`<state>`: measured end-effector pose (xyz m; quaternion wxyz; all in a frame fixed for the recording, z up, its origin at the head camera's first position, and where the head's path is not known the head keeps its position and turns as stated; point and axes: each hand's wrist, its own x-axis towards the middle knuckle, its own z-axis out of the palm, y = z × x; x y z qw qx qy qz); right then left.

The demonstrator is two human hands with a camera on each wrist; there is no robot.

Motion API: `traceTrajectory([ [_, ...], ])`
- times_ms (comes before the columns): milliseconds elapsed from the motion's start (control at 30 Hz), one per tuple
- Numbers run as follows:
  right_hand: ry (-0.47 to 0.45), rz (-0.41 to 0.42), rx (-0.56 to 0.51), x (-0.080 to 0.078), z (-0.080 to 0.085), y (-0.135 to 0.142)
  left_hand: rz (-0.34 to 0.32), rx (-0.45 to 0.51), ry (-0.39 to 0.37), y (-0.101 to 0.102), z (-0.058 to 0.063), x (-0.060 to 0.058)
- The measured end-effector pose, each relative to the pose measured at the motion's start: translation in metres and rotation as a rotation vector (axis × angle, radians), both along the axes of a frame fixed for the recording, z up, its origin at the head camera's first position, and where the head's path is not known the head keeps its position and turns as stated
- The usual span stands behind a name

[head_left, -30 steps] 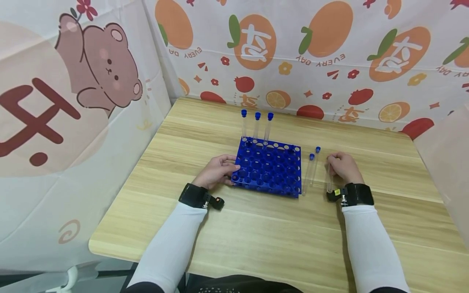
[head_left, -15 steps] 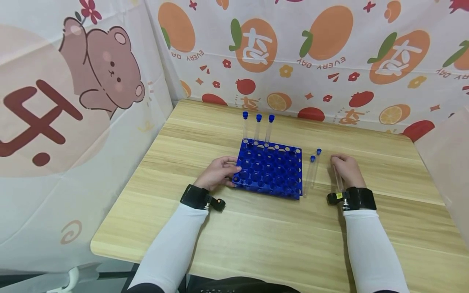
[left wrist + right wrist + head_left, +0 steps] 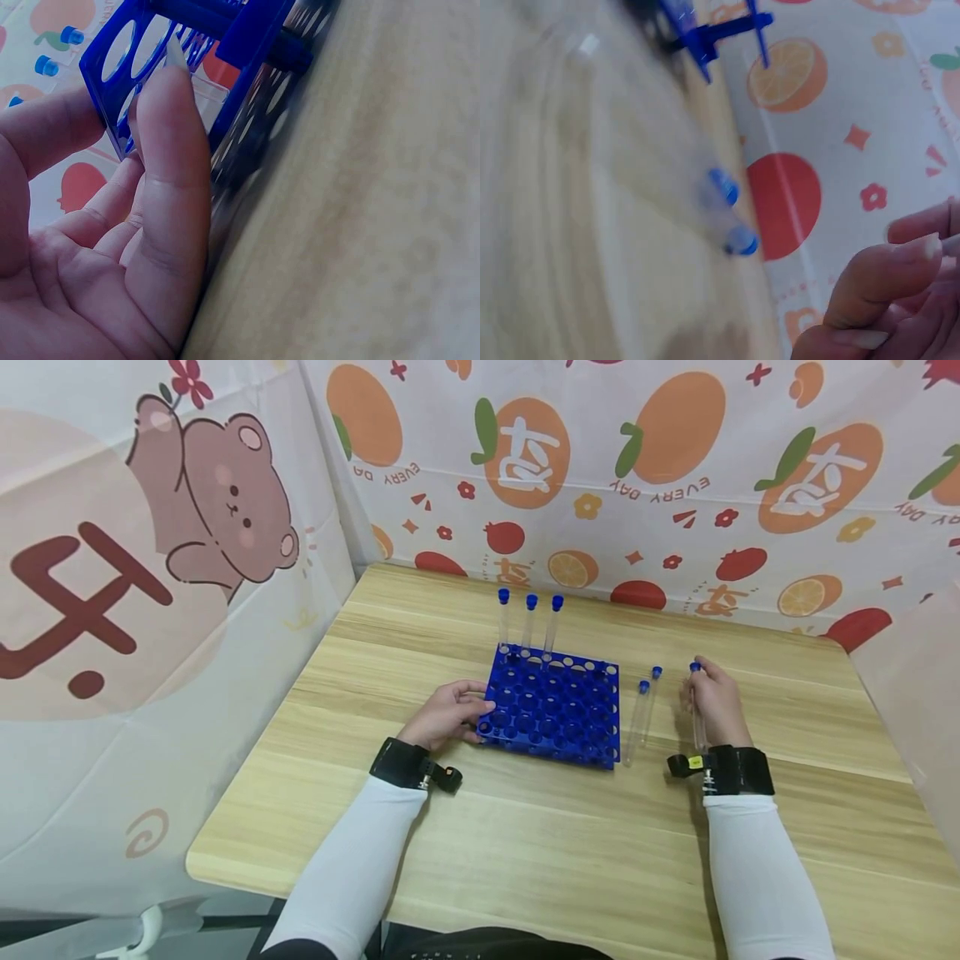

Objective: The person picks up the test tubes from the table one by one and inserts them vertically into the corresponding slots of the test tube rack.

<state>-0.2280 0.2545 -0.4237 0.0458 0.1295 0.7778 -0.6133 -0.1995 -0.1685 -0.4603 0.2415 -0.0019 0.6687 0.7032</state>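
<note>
My left hand (image 3: 444,714) grips the near left end of a blue test tube rack (image 3: 551,706). Its thumb (image 3: 172,127) lies along the rack's end in the left wrist view, with other fingers on the far side. Right of the rack, my right hand (image 3: 717,703) pinches a clear test tube (image 3: 699,722) near its blue cap, the tube pointing down toward the wrist. In the right wrist view, the bent fingers (image 3: 889,281) show at the lower right, most of that tube out of frame. Three blue-capped tubes (image 3: 529,622) stand in the rack's back row.
Two more capped tubes, a nearer one (image 3: 637,727) and a farther one (image 3: 651,706), lie on the wooden table (image 3: 540,843) between the rack and my right hand. A fruit-print cloth (image 3: 600,527) hangs behind the table, and a bear-print sheet (image 3: 82,735) at the left.
My right hand has shifted a little to the right with the test tube, and the blue cap now shows at the fingertips. The left hand stays on the rack.
</note>
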Motion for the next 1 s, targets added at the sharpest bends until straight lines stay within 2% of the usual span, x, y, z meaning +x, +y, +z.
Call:
traceTrajectory([
  [133, 0.056, -0.031, -0.091, 0.002, 0.010, -0.007, 0.008, 0.000, -0.004, 0.000, -0.001, 0.000],
  [467, 0.335, -0.026, -0.251, 0.010, 0.024, -0.030, 0.008, 0.000, -0.009, 0.000, 0.001, 0.001],
  [733, 0.371, -0.003, -0.214, 0.022, 0.043, -0.045, 0.007, -0.007, -0.006, 0.000, 0.000, 0.001],
  [900, 0.410, 0.005, -0.213, 0.023, 0.042, -0.051, 0.007, 0.001, -0.006, 0.000, 0.000, 0.001],
  [1000, 0.415, 0.016, -0.236, 0.018, 0.035, -0.050, 0.007, 0.002, -0.005, 0.000, 0.001, 0.001],
])
